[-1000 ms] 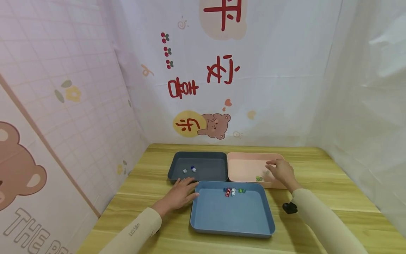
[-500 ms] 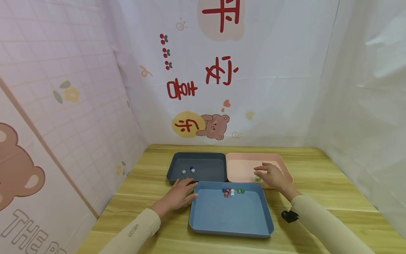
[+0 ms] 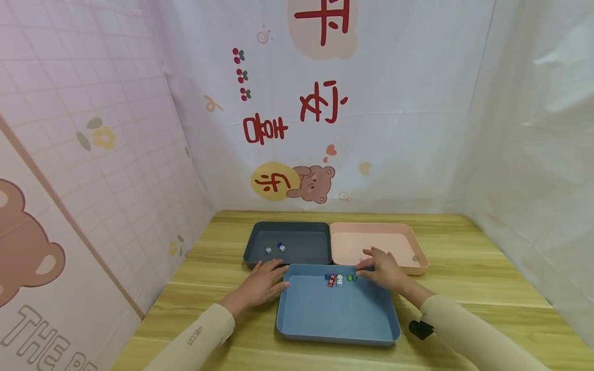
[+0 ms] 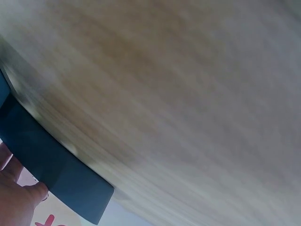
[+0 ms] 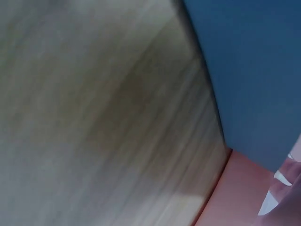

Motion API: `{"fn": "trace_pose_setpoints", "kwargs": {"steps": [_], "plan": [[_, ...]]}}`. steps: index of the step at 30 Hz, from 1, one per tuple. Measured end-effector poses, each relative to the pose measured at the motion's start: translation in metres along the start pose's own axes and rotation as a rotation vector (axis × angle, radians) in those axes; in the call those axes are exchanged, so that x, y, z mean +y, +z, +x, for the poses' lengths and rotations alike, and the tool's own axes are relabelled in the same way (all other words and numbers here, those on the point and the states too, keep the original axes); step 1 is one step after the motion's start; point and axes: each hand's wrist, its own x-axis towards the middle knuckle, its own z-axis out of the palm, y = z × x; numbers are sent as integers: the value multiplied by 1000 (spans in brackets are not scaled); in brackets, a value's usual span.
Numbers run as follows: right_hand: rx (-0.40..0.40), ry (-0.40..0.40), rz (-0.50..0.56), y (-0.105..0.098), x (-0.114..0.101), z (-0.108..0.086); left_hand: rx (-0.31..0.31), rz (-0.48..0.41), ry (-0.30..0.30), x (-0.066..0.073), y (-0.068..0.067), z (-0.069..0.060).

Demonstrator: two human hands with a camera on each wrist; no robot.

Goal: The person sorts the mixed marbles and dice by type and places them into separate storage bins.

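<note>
My left hand point(image 3: 261, 284) lies spread at the back left corner of the blue tray point(image 3: 339, 314), fingertips at its rim; the left wrist view shows its fingers point(image 4: 14, 188) against a tray wall. Over the blue tray's back right corner is my right hand point(image 3: 385, 270), thumb and fingers apart and nothing seen between them. Close to its fingertips lie green dice point(image 3: 351, 278). Red dice point(image 3: 331, 281), white dice point(image 3: 340, 280) and a blue die point(image 3: 327, 277) sit to their left. The right hand covers part of the pink tray point(image 3: 371, 239).
Behind the blue tray, a dark tray point(image 3: 306, 247) holds white dice point(image 3: 268, 250) and a blue die point(image 3: 280, 245). A pale die point(image 3: 415, 258) is at the pink tray's right side. A black object point(image 3: 421, 330) shows beside the right sleeve. Printed cloth hangs around the wooden table.
My right hand has moved left and toward me, from over the pink tray to the blue tray's back right corner. My left hand has stayed in place.
</note>
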Motion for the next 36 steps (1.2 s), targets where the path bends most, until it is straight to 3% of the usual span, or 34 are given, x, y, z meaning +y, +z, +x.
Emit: {"fn": "trace_pose_setpoints", "kwargs": {"steps": [7, 18, 27, 33, 36], "plan": [[-77, 40, -123, 7, -2, -2, 2, -10, 3, 0, -1, 0], [-82, 9, -239, 15, -12, 2, 5, -10, 0, -1, -3, 0], [-63, 13, -185, 14, -23, 0, 2, -23, 3, -1, -3, -1], [-44, -26, -72, 2, -25, 8, 3, -5, 7, -2, -2, 0], [-16, -5, -2, -8, -22, 17, -1, -4, 7, -2, -1, 0]]}}
